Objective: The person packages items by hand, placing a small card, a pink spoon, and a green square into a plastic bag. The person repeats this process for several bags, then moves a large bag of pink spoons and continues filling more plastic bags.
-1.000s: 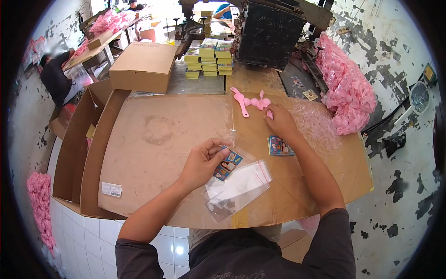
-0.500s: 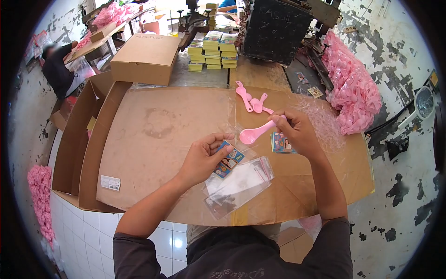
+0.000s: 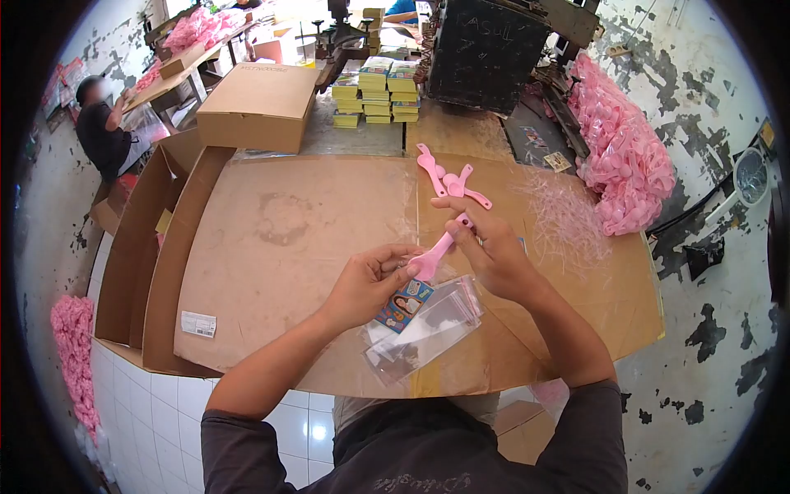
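Note:
My left hand [image 3: 370, 284] pinches a small printed card [image 3: 403, 305], blue with pictures on it. Against its thumb and fingertips rests the bowl of a pink plastic spoon [image 3: 429, 262]. The spoon's handle is at the fingers of my right hand [image 3: 492, 251], with the index finger raised. Under the card lie several clear plastic bags [image 3: 432, 325], partly covered by it. A few more pink spoons [image 3: 455, 186] lie beyond my right hand. That hand mostly hides a stack of cards [image 3: 521, 244].
Cardboard [image 3: 271, 272] covers the table. An open carton [image 3: 136, 255] stands at the left, a closed box [image 3: 257, 103] behind. Card stacks [image 3: 376, 90] sit near a black machine [image 3: 485, 53]. Pink spoons [image 3: 625, 148] are heaped at right. Another person [image 3: 103, 132] sits far left.
My right hand has brought the spoon left and down, so its bowl now meets my left fingers. The card has tilted lower. The person at far left has shifted posture.

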`<act>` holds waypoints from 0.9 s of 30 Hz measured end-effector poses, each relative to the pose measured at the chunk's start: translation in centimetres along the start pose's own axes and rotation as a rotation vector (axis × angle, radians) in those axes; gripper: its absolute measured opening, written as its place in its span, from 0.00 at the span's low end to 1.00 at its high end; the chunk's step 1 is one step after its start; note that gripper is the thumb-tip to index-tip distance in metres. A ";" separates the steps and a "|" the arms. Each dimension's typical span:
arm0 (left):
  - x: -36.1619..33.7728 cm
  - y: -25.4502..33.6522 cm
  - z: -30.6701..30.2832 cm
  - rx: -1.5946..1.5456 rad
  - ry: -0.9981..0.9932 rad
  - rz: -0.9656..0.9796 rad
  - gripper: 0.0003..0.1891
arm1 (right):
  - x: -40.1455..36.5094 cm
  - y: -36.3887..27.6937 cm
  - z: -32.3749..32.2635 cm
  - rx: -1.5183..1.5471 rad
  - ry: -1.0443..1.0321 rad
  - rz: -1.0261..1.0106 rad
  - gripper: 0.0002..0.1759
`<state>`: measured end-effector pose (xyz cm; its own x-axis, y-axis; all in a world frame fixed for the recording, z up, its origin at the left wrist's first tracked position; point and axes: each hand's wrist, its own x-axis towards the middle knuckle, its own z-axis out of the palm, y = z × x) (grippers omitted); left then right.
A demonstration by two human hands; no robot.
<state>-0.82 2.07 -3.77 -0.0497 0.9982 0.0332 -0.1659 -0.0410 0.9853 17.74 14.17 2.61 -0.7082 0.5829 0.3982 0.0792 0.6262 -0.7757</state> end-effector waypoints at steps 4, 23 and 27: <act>-0.3 0.7 -0.1 0.006 0.011 -0.017 0.20 | 0.9 -0.6 -1.8 -0.125 -0.016 0.057 0.15; -0.4 0.4 -0.2 0.093 0.004 -0.031 0.19 | 0.6 -0.4 -1.9 -0.088 0.014 0.001 0.14; -0.5 0.3 0.0 0.109 -0.024 -0.028 0.17 | 0.5 -0.4 -1.5 -0.202 -0.089 -0.070 0.14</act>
<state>-0.88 1.58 -3.45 -0.0231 0.9997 0.0085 -0.0590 -0.0099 0.9982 18.39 15.00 3.87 -0.7750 0.4925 0.3959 0.1607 0.7596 -0.6303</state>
